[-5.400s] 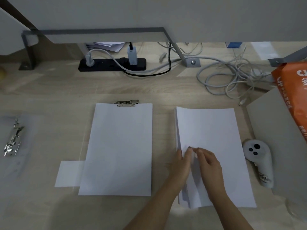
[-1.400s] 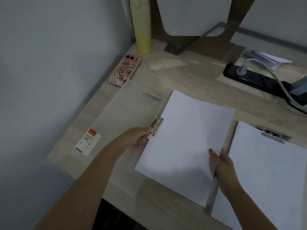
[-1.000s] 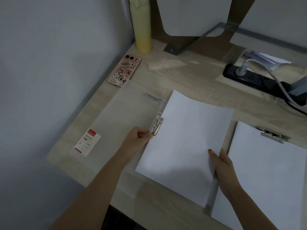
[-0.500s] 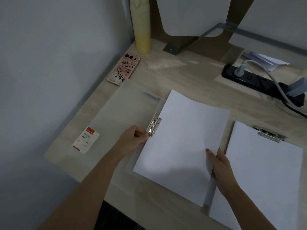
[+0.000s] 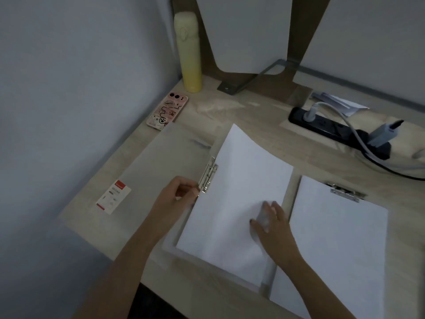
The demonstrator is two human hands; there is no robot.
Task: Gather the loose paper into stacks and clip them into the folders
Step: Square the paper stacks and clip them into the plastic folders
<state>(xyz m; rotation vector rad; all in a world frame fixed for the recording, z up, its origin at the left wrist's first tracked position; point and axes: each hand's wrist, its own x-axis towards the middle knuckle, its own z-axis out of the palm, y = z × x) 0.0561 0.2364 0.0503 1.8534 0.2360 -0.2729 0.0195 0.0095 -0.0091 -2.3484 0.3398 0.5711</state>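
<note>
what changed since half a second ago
The right hand let go of the right edge of the paper stack and slid left onto the top sheet, blurred in motion. The left hand kept its pinch on the clip. The stack, the clipped folder beside it, the phone and the bottle stayed put.

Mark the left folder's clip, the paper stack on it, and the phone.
clip (image 5: 208,177): head view, middle of the metal lever.
paper stack (image 5: 239,176): head view, bare top sheet.
phone (image 5: 167,110): head view, middle of its pink back.
</note>
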